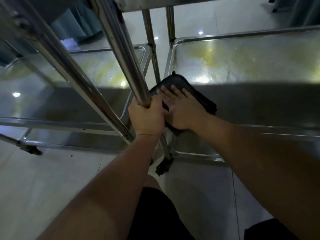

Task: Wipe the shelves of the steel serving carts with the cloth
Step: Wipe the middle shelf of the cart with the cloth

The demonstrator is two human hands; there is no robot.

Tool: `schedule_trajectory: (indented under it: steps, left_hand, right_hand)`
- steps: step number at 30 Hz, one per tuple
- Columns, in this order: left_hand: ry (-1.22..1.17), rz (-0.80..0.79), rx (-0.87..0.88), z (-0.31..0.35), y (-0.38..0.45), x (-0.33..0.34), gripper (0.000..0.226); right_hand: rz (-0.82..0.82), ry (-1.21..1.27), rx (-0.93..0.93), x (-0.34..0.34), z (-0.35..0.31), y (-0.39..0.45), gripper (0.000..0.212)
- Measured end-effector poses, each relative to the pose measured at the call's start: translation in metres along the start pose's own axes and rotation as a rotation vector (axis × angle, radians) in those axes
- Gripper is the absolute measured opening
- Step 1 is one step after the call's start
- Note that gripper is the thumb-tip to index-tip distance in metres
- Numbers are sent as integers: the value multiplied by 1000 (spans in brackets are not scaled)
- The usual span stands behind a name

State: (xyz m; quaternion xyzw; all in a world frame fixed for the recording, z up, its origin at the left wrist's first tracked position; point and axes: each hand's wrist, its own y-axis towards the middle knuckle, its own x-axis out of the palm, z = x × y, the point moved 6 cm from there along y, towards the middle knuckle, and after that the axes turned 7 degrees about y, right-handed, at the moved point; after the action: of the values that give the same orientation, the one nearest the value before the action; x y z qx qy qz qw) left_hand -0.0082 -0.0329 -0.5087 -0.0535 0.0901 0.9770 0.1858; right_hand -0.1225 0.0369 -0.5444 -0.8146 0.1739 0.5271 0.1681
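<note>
Left hand: wrapped around a steel upright post at the near corner where the two carts meet; the grip is fully closed on the post, fingers curled round it.
Right hand: laid flat on the cloth, fingers straight and spread; the grip is open, and the cloth is pressed down, not clasped.
Cloth: dark and folded, found on the lower shelf of the right cart, at its near left corner, just beside the post; part of it is covered by the right hand.
Right cart shelf: steel with a raised rim; yellowish smears are seen on its far part, and the near part lies in shadow.
Left cart shelf: steel, also marked with yellowish streaks; it stands just beside the right cart, and is crossed in view by slanting steel tubes.
Caster: a black wheel is seen under the near corner, below the hands.
Floor: pale glossy tiles, with light reflections showing.
Person: bare forearms and dark shorts are seen at the near edge.
</note>
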Motion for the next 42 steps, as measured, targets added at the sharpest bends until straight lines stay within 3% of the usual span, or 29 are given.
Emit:
schedule_trajectory:
  steps: [9, 13, 17, 21, 24, 31, 37, 42]
  left_hand:
    - [86, 19, -49, 7, -7, -3, 24]
    - [120, 15, -49, 16, -14, -5, 28]
    - [211, 29, -36, 23, -26, -12, 14]
    - [389, 25, -6, 2, -64, -27, 38]
    - [500, 107, 147, -5, -111, -26, 43]
    - [668, -421, 436, 17, -169, 67, 45]
    - [725, -587, 615, 40, -199, 144, 41]
    - [819, -711, 762, 45, -233, 204, 55]
  right_hand:
    - [10, -74, -110, 3, 20, -81, 68]
    - [46, -100, -38, -6, 56, -119, 70]
    - [105, -90, 33, -19, 92, -153, 66]
    - [128, -115, 69, -30, 116, -179, 65]
    - [138, -138, 86, -38, 131, -197, 66]
    - [155, -159, 152, -52, 183, -236, 67]
    - [203, -150, 222, -66, 237, -282, 63]
    - [249, -105, 302, -82, 274, -319, 68]
